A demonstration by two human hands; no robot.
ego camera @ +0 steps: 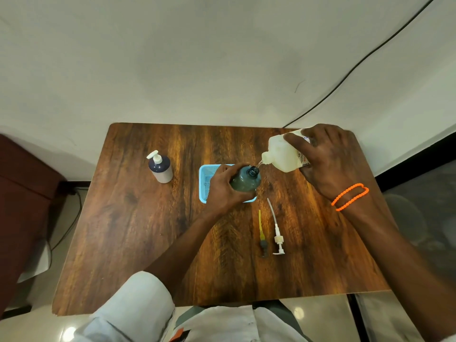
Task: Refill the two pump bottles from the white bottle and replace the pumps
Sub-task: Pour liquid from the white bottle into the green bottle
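Observation:
My right hand grips the white bottle, tipped on its side with its spout over the open neck of a dark green bottle. A thin stream runs from the spout into that neck. My left hand holds the green bottle upright over a light blue basket. Two removed pumps lie on the table nearer me: a dark one with a yellow tube and a white one. A dark blue bottle with a white pump on it stands at the left.
The wooden table has a white wall behind it and a black cable running down the wall at the right. A dark red piece of furniture stands left of the table.

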